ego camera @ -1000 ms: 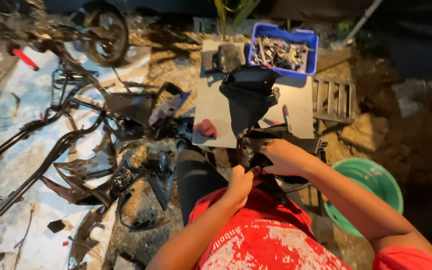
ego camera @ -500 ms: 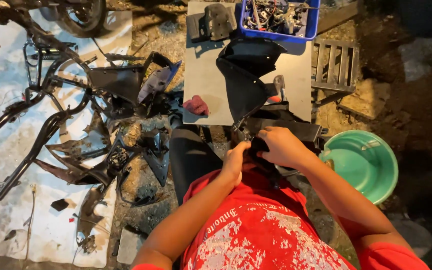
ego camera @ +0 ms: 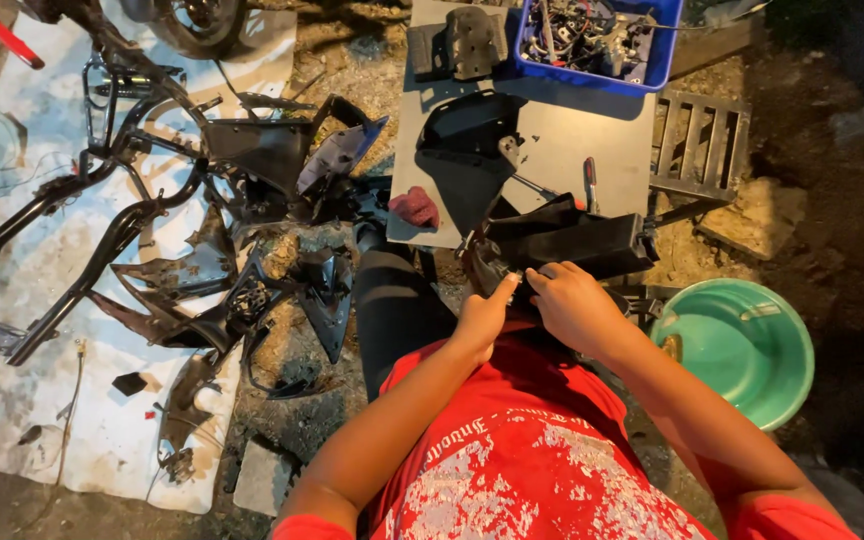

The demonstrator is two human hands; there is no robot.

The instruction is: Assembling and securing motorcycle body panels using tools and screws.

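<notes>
Bare dirt ground surrounds my low grey desk [ego camera: 592, 150]. My left hand [ego camera: 487, 310] and right hand [ego camera: 572, 305] pinch the black plastic fairing panel [ego camera: 562, 240] at its near edge, fingers pressed together; it looks light, stiff, probably brittle.

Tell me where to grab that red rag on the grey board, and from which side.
Pinch the red rag at its raised, bunched middle, coming from above on its left, ground-facing side. It lies loose near the left edge of the grey board, with a black plastic panel close on its right, so that side looks more crowded. Both hands are busy lower down.
</notes>
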